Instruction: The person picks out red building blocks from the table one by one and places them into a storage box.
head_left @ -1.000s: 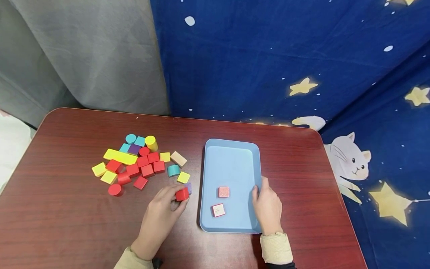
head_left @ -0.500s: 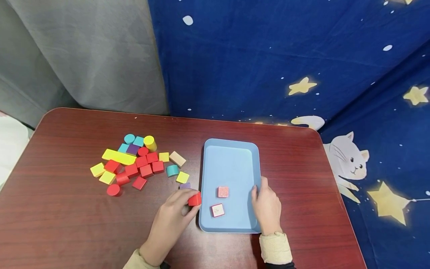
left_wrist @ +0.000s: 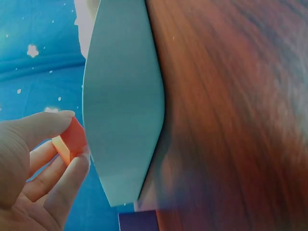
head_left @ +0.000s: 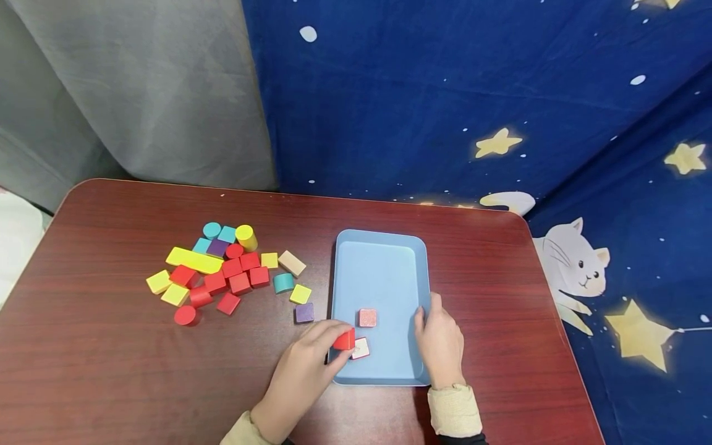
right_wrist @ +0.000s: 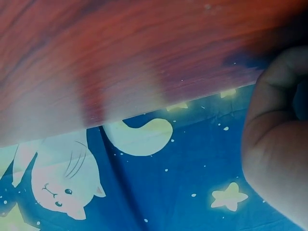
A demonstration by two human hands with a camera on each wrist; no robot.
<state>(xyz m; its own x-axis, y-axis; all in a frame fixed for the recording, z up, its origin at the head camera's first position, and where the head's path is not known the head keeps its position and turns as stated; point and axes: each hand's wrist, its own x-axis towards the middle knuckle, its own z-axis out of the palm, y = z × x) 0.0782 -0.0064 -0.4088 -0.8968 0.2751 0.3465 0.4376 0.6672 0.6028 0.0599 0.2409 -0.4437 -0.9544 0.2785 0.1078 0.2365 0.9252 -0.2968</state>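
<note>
My left hand (head_left: 300,374) pinches a red block (head_left: 345,339) between thumb and fingertips, over the left part of a light blue tray (head_left: 384,266). In the left wrist view the same red block (left_wrist: 74,137) shows beyond the tray's outer wall (left_wrist: 122,106). Inside the tray lie a pinkish block (head_left: 367,317) and a white-faced block with red sides (head_left: 361,348), the latter partly covered by the held block and fingers. My right hand (head_left: 441,340) grips the tray's right rim, thumb on the inner side. The right wrist view shows only part of that hand (right_wrist: 276,130).
Left of the tray is a loose group of red, yellow, teal and purple blocks, among them a long yellow block (head_left: 194,260). Nearest the tray are a purple block (head_left: 304,313), a small yellow block (head_left: 300,294) and a beige block (head_left: 292,262). Curtains hang behind the table (head_left: 111,383).
My left hand has moved right with the red block, from beside the tray to over its left part, uncovering the purple block. The right hand stays on the rim.
</note>
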